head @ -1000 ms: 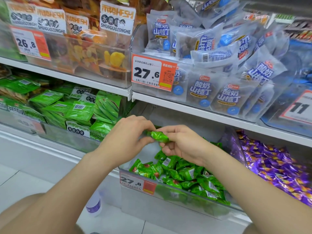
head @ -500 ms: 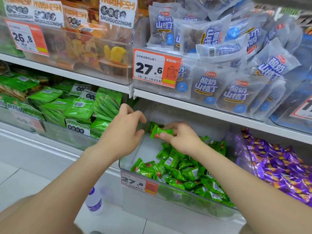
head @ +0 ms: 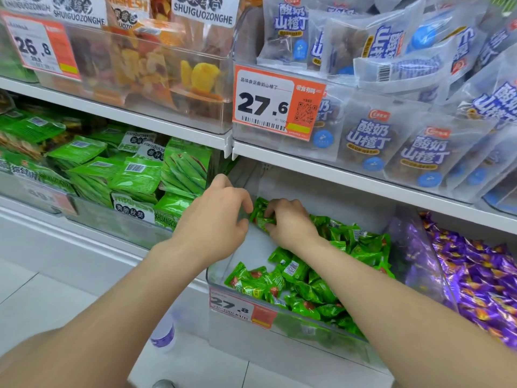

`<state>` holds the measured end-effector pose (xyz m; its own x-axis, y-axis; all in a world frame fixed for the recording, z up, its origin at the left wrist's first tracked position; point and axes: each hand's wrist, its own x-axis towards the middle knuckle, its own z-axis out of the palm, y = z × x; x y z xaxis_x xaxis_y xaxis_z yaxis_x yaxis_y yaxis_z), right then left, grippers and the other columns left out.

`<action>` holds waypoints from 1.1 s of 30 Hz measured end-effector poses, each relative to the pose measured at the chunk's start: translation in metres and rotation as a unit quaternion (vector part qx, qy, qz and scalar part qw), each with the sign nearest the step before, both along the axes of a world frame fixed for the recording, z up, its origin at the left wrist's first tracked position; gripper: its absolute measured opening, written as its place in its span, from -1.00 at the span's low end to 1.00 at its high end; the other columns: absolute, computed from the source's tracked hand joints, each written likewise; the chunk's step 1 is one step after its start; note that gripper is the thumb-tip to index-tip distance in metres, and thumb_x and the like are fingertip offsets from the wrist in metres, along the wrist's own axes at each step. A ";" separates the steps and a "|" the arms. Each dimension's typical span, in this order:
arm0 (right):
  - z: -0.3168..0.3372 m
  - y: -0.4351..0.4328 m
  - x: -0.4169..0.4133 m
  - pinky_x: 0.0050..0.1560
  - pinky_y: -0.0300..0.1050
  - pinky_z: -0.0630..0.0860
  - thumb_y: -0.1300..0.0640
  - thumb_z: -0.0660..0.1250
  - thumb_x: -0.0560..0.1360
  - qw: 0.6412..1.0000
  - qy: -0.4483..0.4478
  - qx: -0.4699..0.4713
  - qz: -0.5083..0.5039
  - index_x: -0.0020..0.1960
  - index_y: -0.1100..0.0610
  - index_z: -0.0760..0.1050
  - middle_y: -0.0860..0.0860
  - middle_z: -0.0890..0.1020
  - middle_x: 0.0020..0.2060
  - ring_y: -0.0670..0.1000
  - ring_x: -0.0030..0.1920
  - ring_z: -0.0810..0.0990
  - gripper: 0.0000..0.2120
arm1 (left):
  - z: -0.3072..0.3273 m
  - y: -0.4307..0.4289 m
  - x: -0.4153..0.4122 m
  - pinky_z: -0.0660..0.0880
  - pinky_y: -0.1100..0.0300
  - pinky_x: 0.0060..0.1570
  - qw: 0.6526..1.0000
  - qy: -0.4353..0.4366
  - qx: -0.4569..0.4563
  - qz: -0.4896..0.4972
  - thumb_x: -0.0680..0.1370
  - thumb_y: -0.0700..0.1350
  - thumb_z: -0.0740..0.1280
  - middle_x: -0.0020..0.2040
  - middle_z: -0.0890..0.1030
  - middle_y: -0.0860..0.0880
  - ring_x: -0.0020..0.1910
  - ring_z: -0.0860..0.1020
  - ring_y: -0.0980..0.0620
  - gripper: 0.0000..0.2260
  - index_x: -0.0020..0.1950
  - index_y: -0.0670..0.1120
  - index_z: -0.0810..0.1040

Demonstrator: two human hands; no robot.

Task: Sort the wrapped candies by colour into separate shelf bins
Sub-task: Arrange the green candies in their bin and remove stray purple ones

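Candy (head: 260,219) looks light, crinkly, slippery, so I'd hold its middle: right hand (head: 291,224) pinches it inside the bin (head: 307,343), left hand (head: 215,222) loosely curled, empty.

"27.6" on orange price tag (head: 279,103)

lower centre, green candies (head: 307,287) glossy with red spots; at right, purple candies (head: 481,275) flecked orange-yellow; the price tag (head: 277,103) above is orange and white, digits black.
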<state>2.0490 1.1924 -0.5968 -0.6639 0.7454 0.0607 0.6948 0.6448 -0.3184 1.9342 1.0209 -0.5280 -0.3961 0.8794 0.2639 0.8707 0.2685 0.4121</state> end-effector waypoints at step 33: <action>0.069 -0.064 0.051 -0.29 0.01 0.62 0.09 0.20 0.73 0.928 0.214 -0.281 0.119 0.14 0.02 0.48 0.09 0.67 -0.06 0.10 -0.20 0.69 -0.91 | 0.019 -0.022 0.023 0.60 0.12 0.02 0.990 -0.031 0.107 -0.082 0.54 -0.14 0.46 -0.06 0.70 0.09 -0.11 0.65 0.13 -0.77 0.17 0.04 0.70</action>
<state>2.0996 1.1288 -0.5276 -0.8189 0.5740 0.0025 0.2867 0.4127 -0.8646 1.9572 0.9993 -0.5091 -0.2733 0.8600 0.4310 0.8670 0.0261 0.4977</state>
